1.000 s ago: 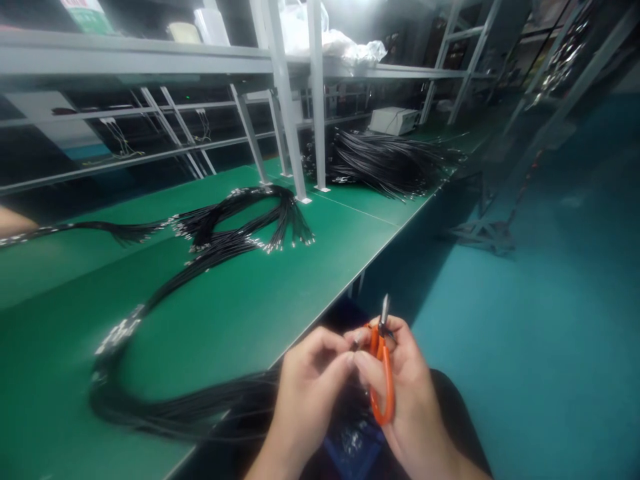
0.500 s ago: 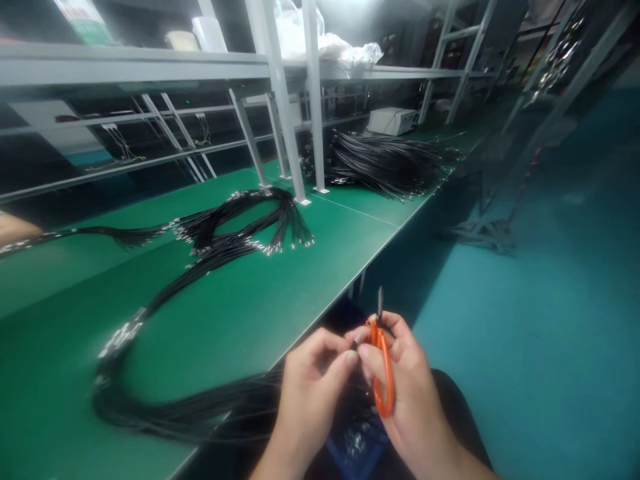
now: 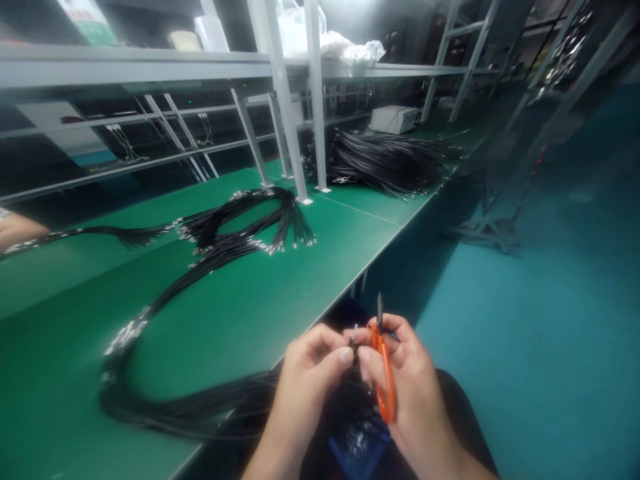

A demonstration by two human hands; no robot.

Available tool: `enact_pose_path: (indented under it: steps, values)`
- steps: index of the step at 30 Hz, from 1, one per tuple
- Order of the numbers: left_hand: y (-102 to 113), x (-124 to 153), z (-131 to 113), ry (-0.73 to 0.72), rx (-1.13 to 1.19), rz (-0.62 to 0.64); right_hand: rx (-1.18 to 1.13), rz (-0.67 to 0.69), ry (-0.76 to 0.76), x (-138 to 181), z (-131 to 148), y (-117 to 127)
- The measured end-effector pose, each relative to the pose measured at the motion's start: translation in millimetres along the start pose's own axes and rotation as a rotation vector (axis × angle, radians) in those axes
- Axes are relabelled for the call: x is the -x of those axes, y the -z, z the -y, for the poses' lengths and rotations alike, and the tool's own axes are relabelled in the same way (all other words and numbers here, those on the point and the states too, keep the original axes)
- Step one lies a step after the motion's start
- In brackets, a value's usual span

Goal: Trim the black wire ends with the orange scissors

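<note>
My left hand is closed in a pinch on the end of a black cable, just past the table edge. Close beside it, my right hand is wrapped round orange-handled scissors, whose dark blades point up and away from me. The thumb and fingertips of that hand also meet near the cable end. A thick bundle of black cables curves over the green table and passes behind my left wrist. Small pale tips and a blue container show below my hands, partly hidden.
Looped cables lie mid-table on the green top, with a larger cable heap beyond the white posts. A light box stands behind it. Another person's hand rests on cables at the left edge.
My hands stay close together, with slight shifts of the fingers at the cable end. The scissors have turned a little and their handles look closer together.
</note>
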State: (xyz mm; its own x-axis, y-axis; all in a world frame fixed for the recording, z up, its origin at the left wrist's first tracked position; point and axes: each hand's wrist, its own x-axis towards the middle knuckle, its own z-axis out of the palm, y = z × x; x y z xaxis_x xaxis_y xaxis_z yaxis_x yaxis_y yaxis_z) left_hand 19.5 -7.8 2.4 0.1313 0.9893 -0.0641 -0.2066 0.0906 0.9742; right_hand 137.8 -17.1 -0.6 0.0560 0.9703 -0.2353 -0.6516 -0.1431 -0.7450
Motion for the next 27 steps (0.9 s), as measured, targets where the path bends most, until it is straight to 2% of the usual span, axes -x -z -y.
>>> enact_pose_path:
  steps: [8, 11, 12, 15, 17, 21, 27]
  values:
    - [0.9, 0.2, -0.9, -0.016, -0.082, -0.053, 0.214, -0.035, 0.108, 1.5, 0.4, 3.8]
    - [9.2, -0.5, -3.0, -0.013, -0.084, -0.054, 0.348, 0.046, 0.112, 2.6, 10.4, 9.1]
    - [12.7, -1.1, -4.6, -0.014, -0.080, -0.038, 0.390, 0.125, 0.079, 2.7, 14.5, 12.2]
    - [21.3, -3.1, -10.5, -0.007, -0.064, 0.019, 0.385, 0.521, -0.137, 0.8, 24.9, 22.1]
    - [24.1, -3.9, -13.6, -0.004, -0.050, 0.039, 0.283, 0.665, -0.265, -2.0, 27.7, 26.5]
    - [23.7, -3.9, -16.1, -0.044, -0.039, 0.052, 0.215, 0.669, -0.408, -8.1, 26.1, 29.3]
    - [20.1, -1.5, -20.2, -0.100, -0.014, 0.103, 0.153, 0.701, -0.462, -12.5, 27.9, 31.5]
